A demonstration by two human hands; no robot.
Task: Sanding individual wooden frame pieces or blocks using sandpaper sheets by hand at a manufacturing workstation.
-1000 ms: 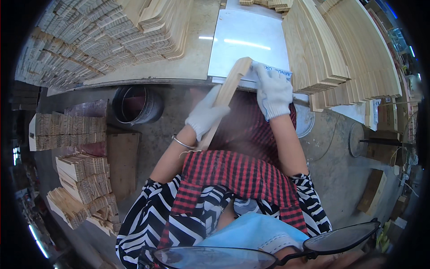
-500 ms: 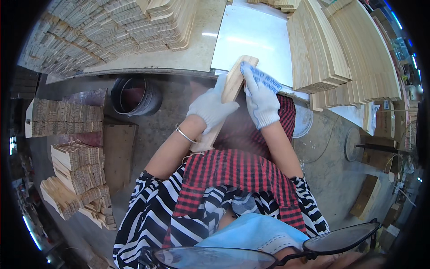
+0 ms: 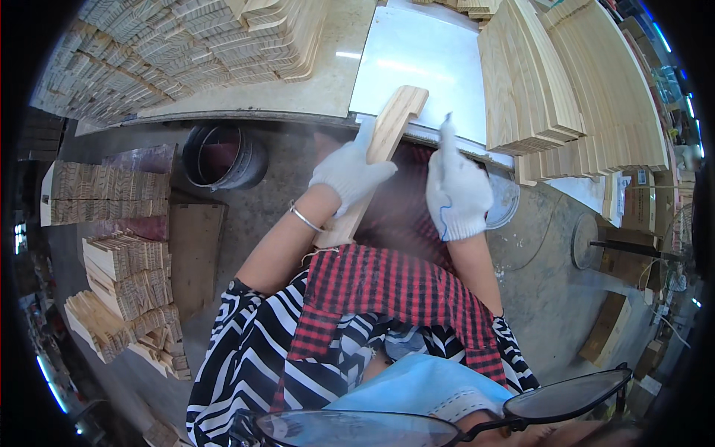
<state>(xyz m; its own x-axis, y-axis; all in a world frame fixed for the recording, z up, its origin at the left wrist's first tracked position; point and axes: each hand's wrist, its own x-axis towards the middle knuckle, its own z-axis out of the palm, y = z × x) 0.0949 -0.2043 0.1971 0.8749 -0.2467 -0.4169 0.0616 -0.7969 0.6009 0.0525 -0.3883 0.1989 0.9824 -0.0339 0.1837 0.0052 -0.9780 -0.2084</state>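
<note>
My left hand (image 3: 348, 176), in a white knit glove, is closed around a pale wooden board (image 3: 389, 132) with a notched, rounded far end. The board slants away from my lap, its near end at the checked apron and its far end over the white tabletop's edge. To the right of the board and apart from it, my gloved right hand (image 3: 460, 195) is closed, fingers pointing away from me. A thin sheet of sandpaper (image 3: 447, 125) shows almost edge-on at those fingertips; most of it is hidden.
Large stacks of wooden pieces (image 3: 194, 52) fill the table's left, and tall curved boards (image 3: 529, 82) stand at its right. A dark bucket (image 3: 223, 158) sits on the floor below. More stacked pieces (image 3: 126, 276) are at my left, with a round-based stand (image 3: 586, 240) at right.
My right hand has come off the board and moved right and nearer me, turning the sandpaper almost edge-on. The left hand keeps its hold on the board, which has barely shifted.
</note>
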